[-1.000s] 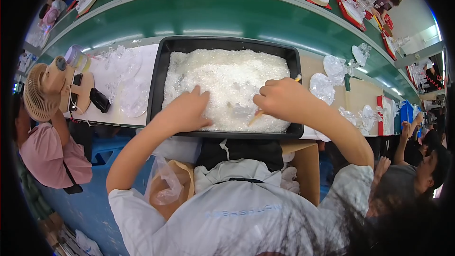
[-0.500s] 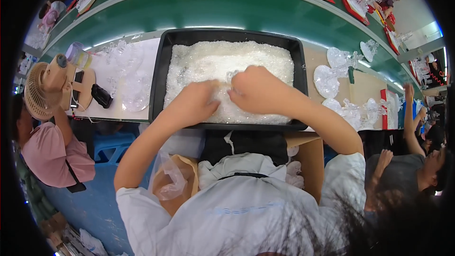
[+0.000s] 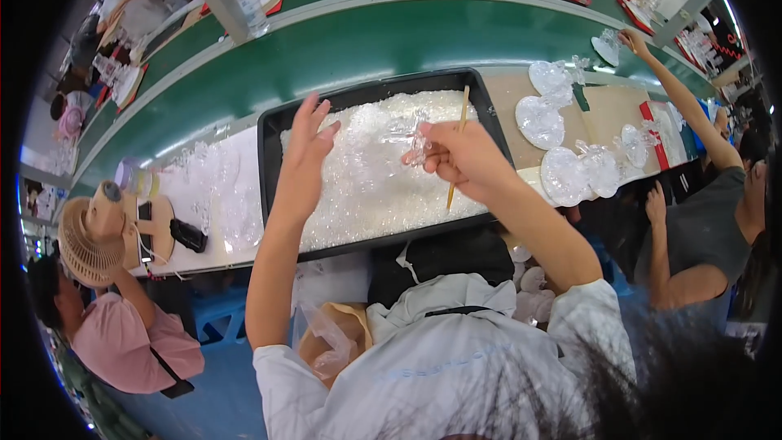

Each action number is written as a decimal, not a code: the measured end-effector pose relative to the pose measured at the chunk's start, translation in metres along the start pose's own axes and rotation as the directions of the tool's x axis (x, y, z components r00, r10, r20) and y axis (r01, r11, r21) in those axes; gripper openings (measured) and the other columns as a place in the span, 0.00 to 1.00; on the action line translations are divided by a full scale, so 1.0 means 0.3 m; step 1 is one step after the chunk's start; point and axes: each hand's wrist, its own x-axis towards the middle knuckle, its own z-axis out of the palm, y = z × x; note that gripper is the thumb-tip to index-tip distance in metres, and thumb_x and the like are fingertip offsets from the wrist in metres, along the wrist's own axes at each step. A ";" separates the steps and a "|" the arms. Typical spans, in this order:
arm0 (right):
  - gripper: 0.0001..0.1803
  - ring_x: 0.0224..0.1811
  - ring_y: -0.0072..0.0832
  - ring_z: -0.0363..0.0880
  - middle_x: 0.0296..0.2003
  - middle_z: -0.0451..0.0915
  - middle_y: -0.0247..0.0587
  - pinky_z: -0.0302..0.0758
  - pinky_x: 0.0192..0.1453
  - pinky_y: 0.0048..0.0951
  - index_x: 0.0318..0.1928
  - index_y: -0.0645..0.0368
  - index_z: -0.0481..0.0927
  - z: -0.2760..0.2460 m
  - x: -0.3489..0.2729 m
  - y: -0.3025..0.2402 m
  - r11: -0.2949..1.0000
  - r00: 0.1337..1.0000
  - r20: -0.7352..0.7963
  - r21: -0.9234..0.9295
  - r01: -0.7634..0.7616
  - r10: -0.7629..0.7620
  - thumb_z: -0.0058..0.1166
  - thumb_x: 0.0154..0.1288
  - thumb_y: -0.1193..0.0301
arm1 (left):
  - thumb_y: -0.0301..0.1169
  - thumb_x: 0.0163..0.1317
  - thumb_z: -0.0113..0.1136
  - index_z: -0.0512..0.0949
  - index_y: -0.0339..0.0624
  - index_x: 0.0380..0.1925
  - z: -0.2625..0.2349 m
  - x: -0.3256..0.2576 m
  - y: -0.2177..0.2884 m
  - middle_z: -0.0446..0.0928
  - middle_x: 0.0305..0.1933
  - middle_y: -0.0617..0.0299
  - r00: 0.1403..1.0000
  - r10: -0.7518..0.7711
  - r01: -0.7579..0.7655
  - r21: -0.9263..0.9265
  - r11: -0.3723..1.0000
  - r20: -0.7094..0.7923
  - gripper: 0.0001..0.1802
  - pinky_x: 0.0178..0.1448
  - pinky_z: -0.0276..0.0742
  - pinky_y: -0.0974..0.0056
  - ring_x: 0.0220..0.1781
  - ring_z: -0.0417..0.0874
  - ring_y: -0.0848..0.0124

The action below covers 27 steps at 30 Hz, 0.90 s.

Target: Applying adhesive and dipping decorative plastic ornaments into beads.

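A black tray [image 3: 269, 165] full of clear, glittering granules [image 3: 366, 200] lies before me on the bench. Above its left part, my left hand [image 3: 303, 159] is raised and open, fingers apart, holding nothing. My right hand [image 3: 471, 156] is over the right part of the tray, closed on a small clear figure [image 3: 418, 147] pinched at the fingertips. A thin yellowish stick [image 3: 463, 110] also passes through that hand, pointing up and away. Whether the stick has a brush tip, I cannot tell.
Clear pieces on round bases [image 3: 539, 122] stand right of the tray, and more clear pieces [image 3: 204, 187] lie left. Farther left are a beige fan [image 3: 90, 232] and a black object [image 3: 189, 235]. A green conveyor [image 3: 366, 41] runs behind. A co-worker's arm [image 3: 684, 94] reaches across at right.
My hands have moved apart: the left rose up and opened, the right lifted rightward with the clear figure and stick. The view has turned, so the tray appears tilted.
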 end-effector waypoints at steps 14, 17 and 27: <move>0.11 0.25 0.10 0.63 0.49 0.79 0.53 0.50 0.15 0.11 0.48 0.66 0.71 0.061 -0.054 0.181 0.488 0.962 0.246 0.829 -0.272 0.118 0.48 0.75 0.70 | 0.55 0.72 0.41 0.63 0.31 0.69 -0.033 0.086 0.052 0.65 0.72 0.50 0.948 -0.045 0.009 0.113 0.994 0.314 0.40 0.79 0.50 0.57 0.75 0.63 0.59; 0.10 0.24 0.09 0.62 0.47 0.80 0.54 0.50 0.15 0.10 0.48 0.66 0.71 0.080 -0.062 0.188 0.495 0.965 0.256 0.832 -0.252 0.062 0.47 0.76 0.70 | 0.52 0.73 0.41 0.66 0.32 0.68 -0.089 0.080 0.029 0.67 0.72 0.51 0.960 -0.083 0.046 0.144 0.989 0.266 0.36 0.79 0.51 0.59 0.76 0.62 0.59; 0.10 0.19 0.07 0.58 0.42 0.84 0.51 0.49 0.14 0.12 0.42 0.64 0.74 0.021 -0.062 0.160 0.738 0.977 0.211 0.657 -0.156 0.019 0.46 0.77 0.69 | 0.47 0.72 0.38 0.70 0.30 0.64 -0.066 0.036 0.072 0.69 0.70 0.48 0.976 0.034 -0.080 0.209 0.975 0.217 0.33 0.79 0.52 0.55 0.74 0.65 0.56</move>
